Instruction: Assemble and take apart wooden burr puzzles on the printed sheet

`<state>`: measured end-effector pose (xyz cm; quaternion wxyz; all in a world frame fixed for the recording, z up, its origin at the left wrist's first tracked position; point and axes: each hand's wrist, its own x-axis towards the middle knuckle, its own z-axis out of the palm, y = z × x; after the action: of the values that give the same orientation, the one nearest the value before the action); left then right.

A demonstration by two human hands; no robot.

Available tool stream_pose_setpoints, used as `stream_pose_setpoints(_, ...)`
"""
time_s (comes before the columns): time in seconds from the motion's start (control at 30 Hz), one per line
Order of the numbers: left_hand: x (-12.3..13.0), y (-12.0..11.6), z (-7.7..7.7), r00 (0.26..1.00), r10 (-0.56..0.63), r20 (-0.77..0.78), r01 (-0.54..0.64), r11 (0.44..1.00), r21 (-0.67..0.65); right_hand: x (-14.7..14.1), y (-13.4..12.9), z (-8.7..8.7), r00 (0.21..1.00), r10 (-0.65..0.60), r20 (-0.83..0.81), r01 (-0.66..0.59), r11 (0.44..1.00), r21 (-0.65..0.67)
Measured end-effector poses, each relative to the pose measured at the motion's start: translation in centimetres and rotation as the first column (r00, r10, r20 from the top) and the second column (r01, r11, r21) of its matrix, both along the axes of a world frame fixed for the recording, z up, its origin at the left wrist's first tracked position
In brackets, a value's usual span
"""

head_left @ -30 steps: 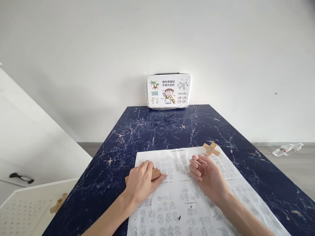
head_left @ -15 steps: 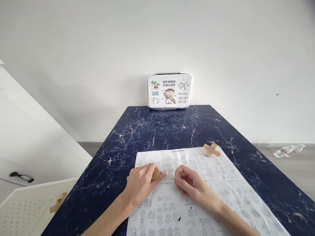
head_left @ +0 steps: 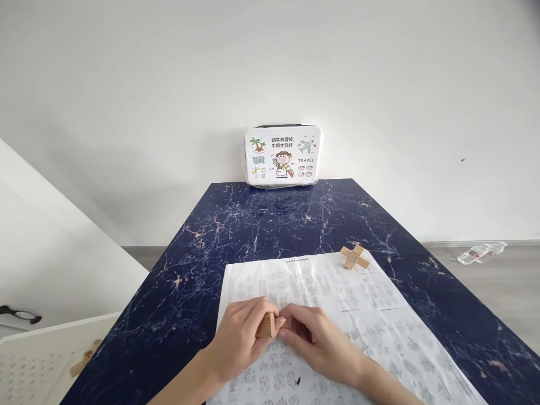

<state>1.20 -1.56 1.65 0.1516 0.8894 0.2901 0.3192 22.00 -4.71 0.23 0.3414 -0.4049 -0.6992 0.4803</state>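
Note:
Wooden puzzle pieces (head_left: 266, 327) sit between my hands, low over the printed sheet (head_left: 291, 287). My left hand (head_left: 240, 331) is wrapped round them from the left, its fingers closed. From the right, my right hand (head_left: 318, 337) meets them, fingers pinched on the wood near the left fingertips. How many pieces there are is hidden by the fingers. Near the sheet's top right corner lies a cross-shaped wooden piece (head_left: 354, 257), touched by neither hand.
The sheet lies on a dark blue marbled table (head_left: 278, 225). A white printed case (head_left: 283, 156) stands at the back edge against the wall. Lower left is a white perforated basket (head_left: 31, 363) with a wooden piece (head_left: 85, 358). Plastic bottles (head_left: 481, 253) lie on the floor at right.
My right hand has moved left and now grips at the wooden pieces beside my left hand. Both hands are slightly lower in the picture, and the view has shifted a little.

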Motion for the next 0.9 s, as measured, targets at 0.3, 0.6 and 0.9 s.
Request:
stream_pose_setpoints(0.3,0.0,0.1,0.0,0.999,0.032,0.015,-0.03,0.99,-0.135,0.0,0.2,0.0,0.99,-0.116,-0.077,0.11,0.991,-0.079)
stream_pose_setpoints(0.6,-0.4,0.8,-0.3,0.989,0.146,-0.01,-0.142,0.941,-0.306,0.4,0.7,0.1,0.941,-0.283,-0.185,0.253,0.952,-0.17)
stream_pose_setpoints(0.9,-0.6,1.1,-0.9,0.982,0.174,-0.068,-0.186,0.944,-0.274,0.5,0.7,0.4,0.931,-0.307,-0.197,0.271,0.943,-0.191)
